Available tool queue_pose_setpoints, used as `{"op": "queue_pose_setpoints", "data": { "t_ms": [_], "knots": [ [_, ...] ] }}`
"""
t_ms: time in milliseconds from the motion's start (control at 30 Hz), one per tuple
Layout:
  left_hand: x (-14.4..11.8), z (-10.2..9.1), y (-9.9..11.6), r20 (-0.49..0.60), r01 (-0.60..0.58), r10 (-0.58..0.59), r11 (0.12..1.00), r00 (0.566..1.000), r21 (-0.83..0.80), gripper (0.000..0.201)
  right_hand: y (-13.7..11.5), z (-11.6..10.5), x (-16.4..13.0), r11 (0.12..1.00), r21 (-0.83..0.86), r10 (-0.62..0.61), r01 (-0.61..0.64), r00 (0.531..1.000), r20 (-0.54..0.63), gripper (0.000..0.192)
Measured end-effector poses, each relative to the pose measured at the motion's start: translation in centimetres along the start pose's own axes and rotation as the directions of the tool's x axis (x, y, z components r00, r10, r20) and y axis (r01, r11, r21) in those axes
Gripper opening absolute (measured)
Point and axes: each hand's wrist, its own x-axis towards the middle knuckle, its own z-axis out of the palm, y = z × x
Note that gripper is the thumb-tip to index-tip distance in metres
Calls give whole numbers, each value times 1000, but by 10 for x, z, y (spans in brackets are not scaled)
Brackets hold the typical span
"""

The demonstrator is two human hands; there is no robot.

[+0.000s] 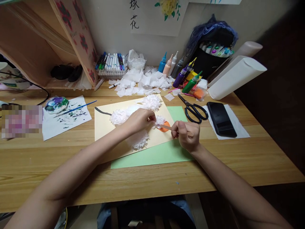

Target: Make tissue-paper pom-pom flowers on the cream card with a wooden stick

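My left hand [140,120] pinches a small white tissue flower [160,120] lying on a cream paper sheet [102,125]. My right hand [186,135] is closed around a thin wooden stick [166,127] whose tip points left at an orange blob [166,124] beside that flower. More fluffy white tissue flowers sit on the sheet: one at the top [152,101], one at the left [118,116], one below my left hand [139,141]. A light green sheet [157,154] lies under the cream one.
Black scissors [194,111] and a black phone [221,119] on white paper lie to the right. Paint bottles [188,79], tissue scraps [140,82], markers [111,62] and a white roll [235,78] line the back. A palette [56,104] and brush [76,108] lie left.
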Motion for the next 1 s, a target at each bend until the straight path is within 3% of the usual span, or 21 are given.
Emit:
{"op": "queue_pose_setpoints", "data": {
  "t_ms": [133, 300, 600, 767, 1000],
  "knots": [
    [1, 0, -1, 2, 1, -1, 1000, 1000, -6, 17, 0, -2, -1, 995, -16, -100, 101, 995, 20, 55],
    [1, 1, 0, 6, 7, -7, 1000, 1000, 1, 17, 2, 0, 1, 989, -76, -124, 128, 990, 62, 57],
    [0, 0, 3, 0, 15, -15, 1000, 1000, -5, 16, 2, 4, 1, 997, 1, 81, -81, 996, -48, 57],
    [0, 2, 4, 4, 22, -22, 1000, 1000, -6, 14, -1, 6, 2, 981, 55, 186, -183, 981, -46, 56],
    [0, 2, 3, -5, 17, -17, 999, 1000, 40, 15, -1, 1, -1, 1000, -11, 12, -13, 999, -31, 58]
  ]
}}
